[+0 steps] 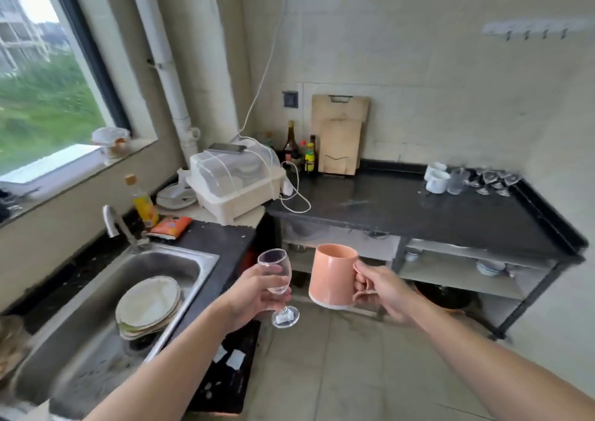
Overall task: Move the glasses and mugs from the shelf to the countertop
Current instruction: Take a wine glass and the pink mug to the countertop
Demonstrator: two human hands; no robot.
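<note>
The left hand (254, 291) grips the wine glass (277, 279) around its bowl, stem tilted. The right hand (380, 288) grips the pink mug (333, 275) by its handle. The bench (402, 208) lies ahead and right, nearer the right hand.

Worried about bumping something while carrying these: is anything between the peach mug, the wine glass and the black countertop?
Nothing visible blocks the way: open air lies between the peach ceramic mug, the clear stemmed wine glass and the bare black countertop.
</note>
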